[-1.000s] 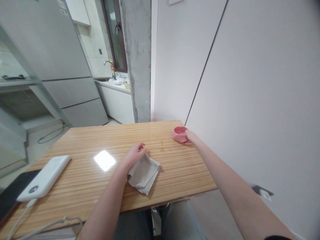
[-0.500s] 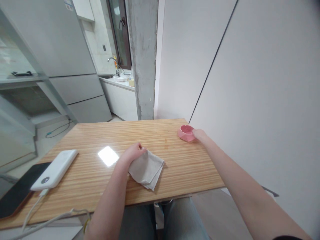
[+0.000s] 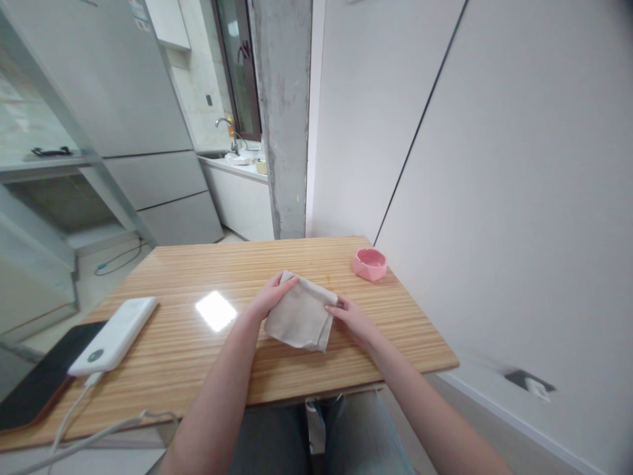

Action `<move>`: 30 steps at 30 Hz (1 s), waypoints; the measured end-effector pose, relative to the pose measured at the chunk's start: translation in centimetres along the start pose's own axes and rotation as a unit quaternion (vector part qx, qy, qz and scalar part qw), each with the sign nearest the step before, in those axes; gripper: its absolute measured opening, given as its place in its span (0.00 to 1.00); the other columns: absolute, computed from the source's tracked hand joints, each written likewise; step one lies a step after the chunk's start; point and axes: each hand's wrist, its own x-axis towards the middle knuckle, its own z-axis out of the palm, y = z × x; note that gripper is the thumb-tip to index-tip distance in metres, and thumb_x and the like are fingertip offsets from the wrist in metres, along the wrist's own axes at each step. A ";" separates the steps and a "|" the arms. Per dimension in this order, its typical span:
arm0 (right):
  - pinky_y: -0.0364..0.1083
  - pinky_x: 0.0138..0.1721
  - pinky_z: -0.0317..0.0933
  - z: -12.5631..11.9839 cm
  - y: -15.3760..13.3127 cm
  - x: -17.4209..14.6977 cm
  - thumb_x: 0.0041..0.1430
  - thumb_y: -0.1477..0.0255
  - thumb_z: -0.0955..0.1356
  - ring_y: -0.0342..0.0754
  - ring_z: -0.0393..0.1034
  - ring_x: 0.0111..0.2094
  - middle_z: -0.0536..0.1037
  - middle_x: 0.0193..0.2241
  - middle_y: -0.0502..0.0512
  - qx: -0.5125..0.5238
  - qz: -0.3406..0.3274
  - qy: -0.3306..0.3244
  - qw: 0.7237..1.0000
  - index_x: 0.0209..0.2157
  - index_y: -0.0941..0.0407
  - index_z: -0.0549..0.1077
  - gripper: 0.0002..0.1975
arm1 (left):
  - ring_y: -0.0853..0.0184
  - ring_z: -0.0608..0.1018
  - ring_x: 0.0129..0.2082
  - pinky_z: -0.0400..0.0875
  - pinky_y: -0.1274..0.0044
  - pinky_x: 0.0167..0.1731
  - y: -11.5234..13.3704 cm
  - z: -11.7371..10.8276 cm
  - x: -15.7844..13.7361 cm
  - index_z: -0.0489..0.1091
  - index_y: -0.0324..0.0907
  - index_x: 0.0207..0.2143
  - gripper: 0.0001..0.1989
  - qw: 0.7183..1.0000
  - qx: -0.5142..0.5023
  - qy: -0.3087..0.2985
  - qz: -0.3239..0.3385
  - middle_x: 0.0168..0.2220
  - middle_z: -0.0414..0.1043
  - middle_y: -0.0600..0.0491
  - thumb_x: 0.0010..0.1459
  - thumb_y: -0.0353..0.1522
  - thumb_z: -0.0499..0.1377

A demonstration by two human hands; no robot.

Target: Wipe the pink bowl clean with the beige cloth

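A folded light grey cloth (image 3: 301,316) is held between my two hands over the middle of the wooden table. My left hand (image 3: 271,297) grips its upper left corner, thumb on top. At the cloth's right edge, my right hand (image 3: 350,316) pinches the corner between thumb and fingers. Beyond my right hand, a pink faceted ashtray (image 3: 370,264) stands upright near the table's far right corner, with nothing touching it.
On the left of the table (image 3: 188,369) a white power bank (image 3: 115,335) with a cable (image 3: 74,402) plugged in overlaps a black phone or tablet (image 3: 44,382). A white wall panel (image 3: 494,198) rises along the right side. Behind stands a concrete column (image 3: 284,132).
My right hand has let go of the ashtray and moved left and nearer to take the cloth's right edge. My left hand has lifted the cloth slightly, shifting it rightward.
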 end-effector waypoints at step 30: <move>0.42 0.30 0.57 2.7 -1.6 2.3 0.39 0.62 0.76 0.41 0.63 0.25 0.72 0.22 0.45 0.150 -0.049 0.030 0.987 0.24 0.55 0.70 0.16 | 0.69 0.72 0.35 0.65 0.78 0.37 -0.6 4.1 -0.1 0.69 0.39 0.37 0.17 0.973 -0.182 -0.107 0.094 0.34 0.71 0.53 0.46 0.37 0.66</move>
